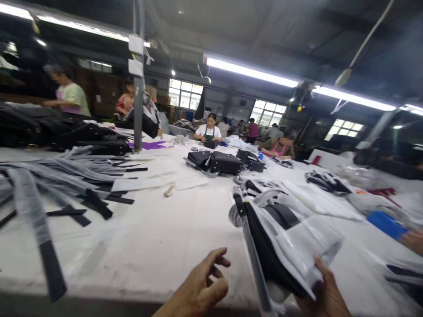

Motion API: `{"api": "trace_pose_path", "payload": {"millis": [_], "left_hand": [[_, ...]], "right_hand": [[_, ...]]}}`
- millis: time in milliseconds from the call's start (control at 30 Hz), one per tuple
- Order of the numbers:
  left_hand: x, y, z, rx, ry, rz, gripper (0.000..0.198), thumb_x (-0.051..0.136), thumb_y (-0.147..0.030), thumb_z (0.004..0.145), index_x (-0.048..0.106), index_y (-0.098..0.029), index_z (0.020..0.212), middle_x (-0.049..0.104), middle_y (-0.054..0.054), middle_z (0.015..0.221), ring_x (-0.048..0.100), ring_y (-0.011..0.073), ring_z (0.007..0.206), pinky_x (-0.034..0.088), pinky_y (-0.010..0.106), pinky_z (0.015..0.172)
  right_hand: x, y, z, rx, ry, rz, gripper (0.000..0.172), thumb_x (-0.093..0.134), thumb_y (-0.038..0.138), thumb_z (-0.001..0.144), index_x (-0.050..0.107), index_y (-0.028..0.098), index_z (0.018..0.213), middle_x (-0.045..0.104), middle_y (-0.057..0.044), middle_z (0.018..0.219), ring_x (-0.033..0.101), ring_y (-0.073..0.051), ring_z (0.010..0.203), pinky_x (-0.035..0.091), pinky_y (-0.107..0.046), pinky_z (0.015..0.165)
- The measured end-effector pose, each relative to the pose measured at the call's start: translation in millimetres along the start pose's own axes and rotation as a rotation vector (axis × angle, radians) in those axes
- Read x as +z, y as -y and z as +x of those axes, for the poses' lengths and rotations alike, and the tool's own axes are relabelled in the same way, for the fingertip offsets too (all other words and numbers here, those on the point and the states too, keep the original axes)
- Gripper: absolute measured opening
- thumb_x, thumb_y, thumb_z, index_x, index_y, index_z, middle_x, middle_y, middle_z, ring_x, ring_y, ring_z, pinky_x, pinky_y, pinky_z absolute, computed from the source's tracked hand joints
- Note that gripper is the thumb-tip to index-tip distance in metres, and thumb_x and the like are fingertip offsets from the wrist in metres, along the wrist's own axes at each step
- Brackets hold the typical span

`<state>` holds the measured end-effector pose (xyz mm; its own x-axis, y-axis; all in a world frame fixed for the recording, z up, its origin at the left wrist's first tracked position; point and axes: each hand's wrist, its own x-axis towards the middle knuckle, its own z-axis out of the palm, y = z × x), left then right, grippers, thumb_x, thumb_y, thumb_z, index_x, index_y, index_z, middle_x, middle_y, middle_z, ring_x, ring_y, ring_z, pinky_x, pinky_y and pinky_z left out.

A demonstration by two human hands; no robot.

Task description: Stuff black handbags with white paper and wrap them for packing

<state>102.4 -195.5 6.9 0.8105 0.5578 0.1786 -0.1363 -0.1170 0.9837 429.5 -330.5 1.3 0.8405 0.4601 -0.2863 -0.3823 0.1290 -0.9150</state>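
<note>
My left hand [203, 284] hovers over the table's front edge with its fingers curved and apart, nothing between them. To its right, my right hand [325, 288] grips the lower right side of a black bag [264, 242] partly covered in clear plastic wrap [300, 237]. The bag lies tilted, its narrow edge towards my left hand. A strap with metal hardware [238, 204] sits at its far end. A gap separates my left hand from the bag.
Plastic-wrapped black straps [53, 264] spread over the white table [148, 246] at left. Black bags [226, 163] stand farther back, near a metal post [138, 101]. A blue item [386, 224] and another person's hand [413, 241] are at right. Several people work beyond.
</note>
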Motion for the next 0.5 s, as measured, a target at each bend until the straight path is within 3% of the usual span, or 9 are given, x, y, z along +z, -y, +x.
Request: {"api": "trace_pose_path", "payload": {"millis": [67, 167, 333, 500], "left_hand": [[-6.0, 8.2, -1.2, -0.050, -0.044, 0.145, 0.060, 0.057, -0.051, 0.089, 0.046, -0.023, 0.141, 0.057, 0.011, 0.129, 0.060, 0.0198, 0.098, 0.051, 0.030, 0.080], [-22.4, 21.8, -3.3, -0.063, -0.115, 0.324, 0.049, 0.055, -0.037, 0.088, 0.053, -0.024, 0.135, 0.062, 0.008, 0.124, 0.062, 0.0190, 0.098, 0.051, 0.029, 0.084], [-61.9, 56.5, -4.1, -0.109, -0.261, 0.429, 0.044, 0.054, -0.043, 0.087, 0.060, -0.023, 0.126, 0.069, 0.007, 0.114, 0.066, 0.0198, 0.092, 0.055, 0.029, 0.079], [-86.9, 84.3, -7.8, -0.176, -0.367, 0.412, 0.047, 0.059, -0.052, 0.083, 0.065, -0.023, 0.120, 0.073, 0.004, 0.106, 0.069, 0.0213, 0.093, 0.056, 0.029, 0.086]], "right_hand": [[-6.6, 23.1, 10.6, 0.023, -0.058, 0.153, 0.044, 0.081, 0.042, 0.058, 0.065, 0.025, 0.095, 0.073, -0.003, 0.080, 0.071, -0.029, 0.072, 0.063, -0.042, 0.059], [-23.8, 51.8, 32.0, -0.004, -0.139, 0.265, 0.032, 0.077, 0.035, 0.059, 0.062, 0.025, 0.086, 0.071, -0.001, 0.075, 0.069, -0.025, 0.065, 0.061, -0.038, 0.057], [-60.8, 70.7, 65.6, -0.019, -0.222, 0.410, 0.020, 0.072, 0.030, 0.062, 0.062, 0.026, 0.078, 0.071, -0.002, 0.075, 0.066, -0.023, 0.062, 0.058, -0.038, 0.057], [-75.2, 79.1, 90.9, -0.024, -0.247, 0.533, 0.014, 0.065, 0.027, 0.068, 0.066, 0.025, 0.082, 0.069, -0.001, 0.069, 0.066, -0.021, 0.059, 0.058, -0.034, 0.053]]}}
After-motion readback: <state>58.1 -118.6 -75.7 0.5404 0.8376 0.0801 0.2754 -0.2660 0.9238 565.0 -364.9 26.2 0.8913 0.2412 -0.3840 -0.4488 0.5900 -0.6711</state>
